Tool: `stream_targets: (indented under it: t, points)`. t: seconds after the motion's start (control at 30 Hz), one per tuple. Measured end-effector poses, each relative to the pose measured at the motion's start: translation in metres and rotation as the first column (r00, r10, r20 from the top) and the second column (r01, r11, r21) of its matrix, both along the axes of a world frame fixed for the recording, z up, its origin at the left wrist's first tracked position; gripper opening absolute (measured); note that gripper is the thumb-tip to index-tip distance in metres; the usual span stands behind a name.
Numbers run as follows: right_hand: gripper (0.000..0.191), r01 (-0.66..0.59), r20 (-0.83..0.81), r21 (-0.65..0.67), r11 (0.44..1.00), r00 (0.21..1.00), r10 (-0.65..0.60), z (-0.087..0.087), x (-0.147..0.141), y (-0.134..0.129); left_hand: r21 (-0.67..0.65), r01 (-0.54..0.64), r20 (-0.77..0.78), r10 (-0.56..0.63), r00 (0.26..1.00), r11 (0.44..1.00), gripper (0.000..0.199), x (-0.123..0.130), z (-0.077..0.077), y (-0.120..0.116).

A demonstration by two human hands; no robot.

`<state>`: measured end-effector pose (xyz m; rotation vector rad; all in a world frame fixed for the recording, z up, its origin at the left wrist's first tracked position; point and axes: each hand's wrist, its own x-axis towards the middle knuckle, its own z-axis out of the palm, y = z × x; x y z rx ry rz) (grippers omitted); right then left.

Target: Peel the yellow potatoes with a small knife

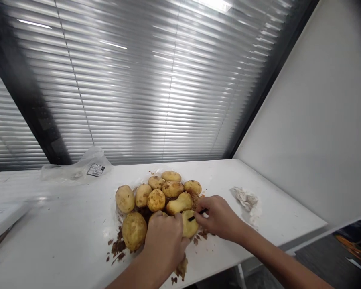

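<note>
My left hand [166, 237] is closed around a pale, peeled-looking potato [189, 224], low over the front of the pile. Pinched in my right hand [218, 216] is a thin black tool [191, 218], whose end rests against that potato; its exact kind does not show. Right behind the held potato lies a knobbly potato [180, 203]. A large potato [134, 230] sits just left of my left hand, and another potato [125, 198] stands behind it. Several more potatoes, some with brown patches, are heaped at the back. My left fingers hide part of the pile.
Brown peel scraps [118, 245] lie around the heap on the white table [78, 241]. A clear plastic bag with a label [95, 170] is at the back left. Crumpled white tissue [246, 198] lies to the right. A white box [4, 216] stands at the left edge.
</note>
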<state>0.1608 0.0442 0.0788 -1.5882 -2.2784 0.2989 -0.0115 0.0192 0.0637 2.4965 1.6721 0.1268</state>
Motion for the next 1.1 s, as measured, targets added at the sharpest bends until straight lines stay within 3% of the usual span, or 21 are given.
stream_targets:
  t: [0.13,0.27,0.37,0.53,0.67,0.8,0.93,1.1]
  points:
    - [0.017,-0.075,-0.088,0.005,0.997,0.993,0.075,-0.006,0.009,0.000,0.005,-0.014,0.002,0.014,1.000,1.000,0.022,0.000,-0.002,0.000]
    - [0.018,-0.187,-0.067,0.046,0.981,0.980,0.189,-0.013,0.017,-0.004,0.007,-0.016,-0.003,0.016,1.000,1.000,0.023,0.000,-0.002,0.000]
    - [0.022,-0.147,-0.072,0.086,0.985,0.986,0.153,-0.016,0.020,-0.005,-0.003,-0.006,-0.004,0.006,1.000,1.000,0.023,0.000,0.000,0.000]
    - [0.021,-0.214,-0.114,0.028,0.976,0.970,0.216,-0.018,0.021,-0.003,-0.006,-0.013,-0.013,0.013,1.000,1.000,0.025,0.000,-0.001,0.000]
    - [0.025,-0.150,-0.146,0.038,0.988,0.977,0.154,-0.022,0.024,-0.002,-0.008,-0.013,-0.004,0.013,1.000,1.000,0.023,0.000,-0.002,0.000]
    - [0.023,-0.193,-0.198,0.003,0.981,0.962,0.190,-0.026,0.026,-0.003,0.002,-0.011,-0.002,0.011,1.000,1.000,0.024,0.000,-0.002,0.001]
    - [0.027,-0.128,-0.197,0.039,0.991,0.971,0.133,-0.029,0.026,-0.004,-0.014,-0.018,-0.007,0.018,1.000,1.000,0.025,0.001,-0.001,0.001]
    - [0.023,-0.168,-0.258,-0.005,0.986,0.953,0.161,-0.030,0.023,-0.005,-0.015,-0.022,-0.013,0.022,1.000,1.000,0.025,0.001,-0.001,0.001]
